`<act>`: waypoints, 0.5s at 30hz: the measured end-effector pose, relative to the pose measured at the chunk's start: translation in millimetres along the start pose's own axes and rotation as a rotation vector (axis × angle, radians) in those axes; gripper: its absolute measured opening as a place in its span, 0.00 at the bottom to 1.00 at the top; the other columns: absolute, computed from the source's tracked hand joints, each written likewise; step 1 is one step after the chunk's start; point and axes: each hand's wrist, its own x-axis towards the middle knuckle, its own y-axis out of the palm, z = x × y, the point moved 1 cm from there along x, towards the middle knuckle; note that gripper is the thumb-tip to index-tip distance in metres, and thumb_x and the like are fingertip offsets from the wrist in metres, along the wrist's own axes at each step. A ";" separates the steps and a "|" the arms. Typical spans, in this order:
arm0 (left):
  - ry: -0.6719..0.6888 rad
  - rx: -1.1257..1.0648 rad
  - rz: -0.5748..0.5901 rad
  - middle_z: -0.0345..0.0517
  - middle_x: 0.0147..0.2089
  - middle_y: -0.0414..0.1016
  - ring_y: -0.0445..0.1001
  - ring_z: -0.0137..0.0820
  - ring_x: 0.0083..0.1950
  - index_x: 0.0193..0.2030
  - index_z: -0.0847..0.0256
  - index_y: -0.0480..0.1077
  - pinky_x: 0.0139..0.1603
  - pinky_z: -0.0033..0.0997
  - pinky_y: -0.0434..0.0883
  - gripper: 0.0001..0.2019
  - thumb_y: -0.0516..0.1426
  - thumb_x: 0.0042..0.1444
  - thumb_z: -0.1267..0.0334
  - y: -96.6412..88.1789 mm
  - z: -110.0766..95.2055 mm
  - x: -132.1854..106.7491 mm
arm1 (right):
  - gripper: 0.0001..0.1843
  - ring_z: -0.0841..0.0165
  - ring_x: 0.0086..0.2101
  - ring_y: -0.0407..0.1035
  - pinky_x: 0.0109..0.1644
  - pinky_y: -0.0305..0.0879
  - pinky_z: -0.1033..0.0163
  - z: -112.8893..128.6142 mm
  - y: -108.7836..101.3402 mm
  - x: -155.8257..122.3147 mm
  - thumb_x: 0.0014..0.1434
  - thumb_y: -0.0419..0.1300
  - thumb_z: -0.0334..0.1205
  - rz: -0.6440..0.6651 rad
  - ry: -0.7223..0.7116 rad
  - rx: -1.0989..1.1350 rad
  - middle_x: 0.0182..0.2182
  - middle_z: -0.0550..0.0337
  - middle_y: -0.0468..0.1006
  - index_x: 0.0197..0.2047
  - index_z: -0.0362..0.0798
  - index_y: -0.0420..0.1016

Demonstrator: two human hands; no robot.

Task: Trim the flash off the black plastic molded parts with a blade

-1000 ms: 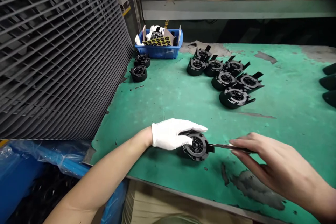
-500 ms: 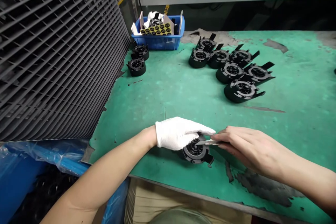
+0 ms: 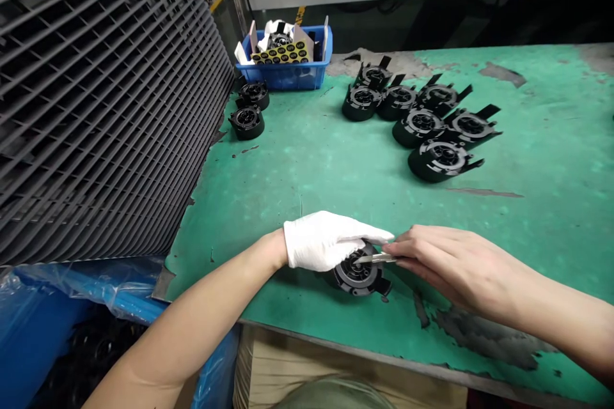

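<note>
The gloved left hand hides one side of the part it grips on the desk. The right hand clasps a tool, covering its rear; whether its tip touches the part is unclear. The part is black, round, ribbed inside.

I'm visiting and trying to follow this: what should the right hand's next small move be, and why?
Probably a short, light stroke of the thin tool: the right hand holds its tip over the round black part, and the gloved left hand, close to the tool, steadies that part.
</note>
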 end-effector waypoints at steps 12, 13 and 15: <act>0.001 -0.002 -0.008 0.42 0.90 0.84 0.85 0.42 0.88 0.90 0.50 0.80 0.96 0.43 0.76 0.28 0.54 0.91 0.64 1.1 0.9 -0.5 | 0.17 0.66 0.34 0.74 0.40 0.71 0.56 15.6 -6.2 3.3 0.91 0.55 0.31 0.086 -0.025 -0.089 0.39 0.60 0.83 0.52 0.52 0.84; 0.009 -0.001 -0.010 0.42 0.90 0.83 0.85 0.41 0.89 0.89 0.51 0.81 0.96 0.43 0.76 0.28 0.54 0.91 0.64 1.1 1.1 -0.7 | 0.17 0.66 0.33 0.74 0.40 0.72 0.56 16.3 -5.9 4.0 0.91 0.55 0.31 0.087 -0.033 -0.087 0.38 0.61 0.82 0.52 0.52 0.84; 0.021 0.000 -0.025 0.42 0.90 0.84 0.86 0.41 0.88 0.88 0.51 0.82 0.95 0.42 0.76 0.28 0.54 0.91 0.64 1.6 1.7 -1.0 | 0.16 0.66 0.31 0.74 0.39 0.72 0.56 16.4 -4.6 5.0 0.91 0.57 0.33 0.061 -0.049 -0.082 0.37 0.63 0.82 0.53 0.53 0.84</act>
